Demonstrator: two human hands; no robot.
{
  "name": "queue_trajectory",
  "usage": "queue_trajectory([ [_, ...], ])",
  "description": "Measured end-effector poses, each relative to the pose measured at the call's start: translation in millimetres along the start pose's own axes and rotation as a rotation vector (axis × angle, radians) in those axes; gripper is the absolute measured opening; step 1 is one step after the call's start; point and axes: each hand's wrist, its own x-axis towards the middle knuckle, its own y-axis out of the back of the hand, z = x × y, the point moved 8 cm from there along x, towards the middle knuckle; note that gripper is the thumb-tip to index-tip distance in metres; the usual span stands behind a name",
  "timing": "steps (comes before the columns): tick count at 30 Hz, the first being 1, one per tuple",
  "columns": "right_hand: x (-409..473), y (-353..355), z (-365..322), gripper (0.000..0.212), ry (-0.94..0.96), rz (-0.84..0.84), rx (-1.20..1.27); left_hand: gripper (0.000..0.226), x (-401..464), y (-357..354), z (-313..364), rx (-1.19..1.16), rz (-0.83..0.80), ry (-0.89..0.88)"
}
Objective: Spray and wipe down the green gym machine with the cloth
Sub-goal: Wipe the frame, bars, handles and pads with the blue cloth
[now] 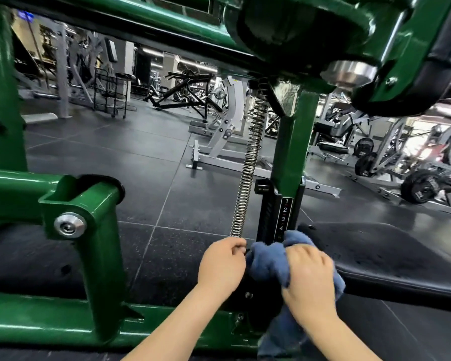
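While the right hand (310, 272) bunches the blue cloth (267, 261) against the upright green post (293, 142) straight ahead, the curled left hand (223, 264) looks empty, can't tell.

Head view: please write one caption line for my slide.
Right hand presses a blue cloth against the green machine's numbered post; left hand grips beside the spring.

Spring (248, 173) & post (293, 142) prob. crowd hands.

floor (146, 157): dark rubber tiles | on it: green machine frame (63, 327), grey bench frame (219, 162)
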Motion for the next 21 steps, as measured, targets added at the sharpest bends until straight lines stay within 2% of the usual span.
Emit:
queue_trajectory([
  [3,20.5,41.8,62.5,0.028,-0.412,0.217,0.432,0.044,0.6,-21.3,22.3,-0.175,-0.070,-0.019],
  [5,34.4,37.3,82.8,0.028,-0.594,0.239,0.752,0.054,0.0,-40.1,32.8,-0.197,-0.145,-0.043],
  [9,52.9,3.3,62.2,0.038,-0.605,0.077,1.101,0.056,3.6,-60.0,34.4,-0.229,-0.165,-0.007],
  [11,50.3,-10.3,51.6,0.031,-0.555,0.025,1.156,0.049,4.1,-60.8,30.2,-0.222,-0.158,-0.008],
  [13,41.3,-21.2,53.3,0.033,-0.534,-0.004,1.146,0.042,6.7,-62.1,22.8,-0.205,-0.146,-0.001],
  [16,17.5,-42.1,54.2,0.025,-0.482,-0.138,1.047,0.021,10.1,-62.6,6.9,-0.196,-0.070,0.038],
  [18,3.9,-48.6,50.4,0.030,-0.424,-0.205,0.980,0.015,12.5,-64.2,0.7,-0.191,-0.021,0.062],
  [21,8.1,-46.0,52.6,0.028,-0.424,-0.175,0.947,0.015,14.1,-63.9,-2.9,-0.274,0.021,0.090],
])
